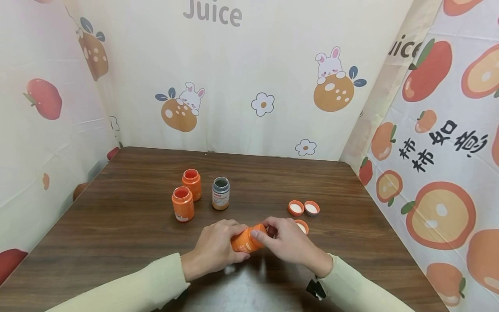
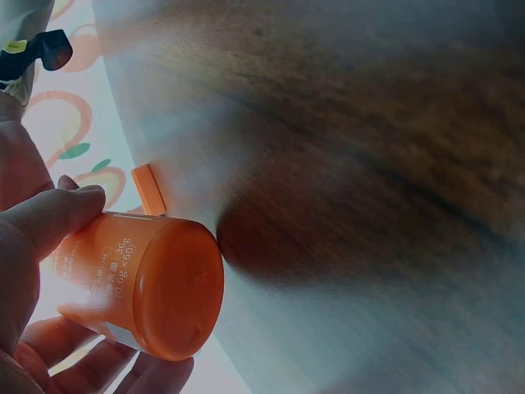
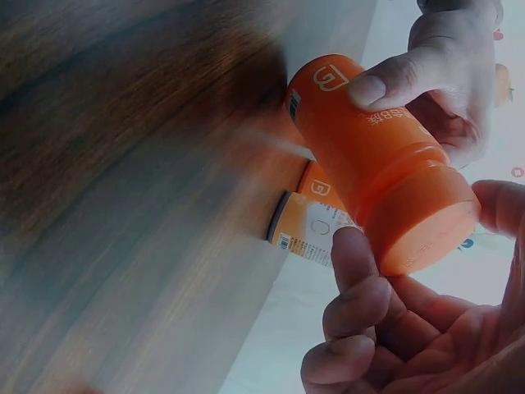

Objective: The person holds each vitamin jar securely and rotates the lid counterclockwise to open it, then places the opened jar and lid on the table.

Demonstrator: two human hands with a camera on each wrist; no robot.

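My left hand [image 1: 214,246] grips an orange plastic supplement bottle [image 1: 242,241] by its body, tilted above the table with its capped end toward the right. White lettering runs along the bottle's side, and its round base [image 2: 182,289] faces the left wrist view. My right hand [image 1: 290,242] pinches the ribless orange cap [image 3: 422,220] between thumb and fingers. The cap sits on the bottle's neck. In the right wrist view, the left thumb [image 3: 369,90] presses against the bottle's body.
Two uncapped orange bottles [image 1: 183,206] and an uncapped grey bottle [image 1: 221,195] stand upright behind my left hand. Upturned caps with white insides lie at the right: an orange one [image 1: 296,208], a grey-sided one [image 1: 311,208], and another orange one [image 1: 303,226] partly behind my right hand.
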